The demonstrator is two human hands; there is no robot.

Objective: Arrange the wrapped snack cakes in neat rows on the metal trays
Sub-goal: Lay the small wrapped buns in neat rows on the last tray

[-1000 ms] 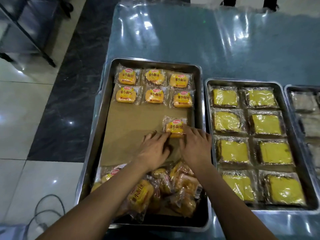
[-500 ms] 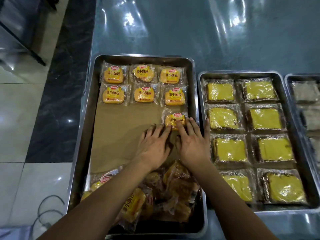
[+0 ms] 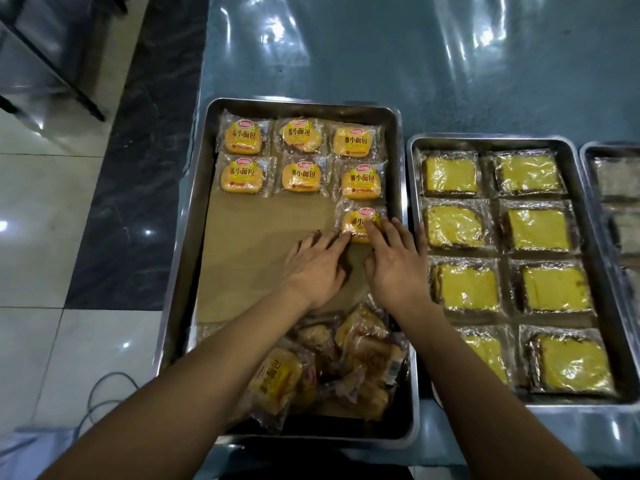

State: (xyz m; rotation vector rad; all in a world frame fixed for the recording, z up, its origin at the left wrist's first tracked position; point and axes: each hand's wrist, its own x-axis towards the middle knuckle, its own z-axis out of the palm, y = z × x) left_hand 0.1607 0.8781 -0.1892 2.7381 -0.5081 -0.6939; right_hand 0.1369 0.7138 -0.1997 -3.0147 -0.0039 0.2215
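Note:
A metal tray [image 3: 194,216] lined with brown paper holds two rows of three wrapped orange snack cakes [image 3: 300,174] at its far end. One more wrapped cake [image 3: 358,220] lies below the right column, against the tray's right wall. My left hand [image 3: 317,268] and my right hand [image 3: 398,265] lie flat on the paper, straight fingertips touching that cake's near edge. A loose pile of wrapped cakes [image 3: 346,358] fills the tray's near end, partly hidden by my forearms.
A second metal tray [image 3: 414,216] to the right holds two columns of wrapped yellow square cakes [image 3: 536,230]. A third tray [image 3: 588,154] is cut off at the right edge. The trays sit on a plastic-covered blue table [image 3: 381,46]; tiled floor lies left.
Both hands have pushed the single cake farther away and to the right, up under the right column of the second row. The camera view shifted slightly.

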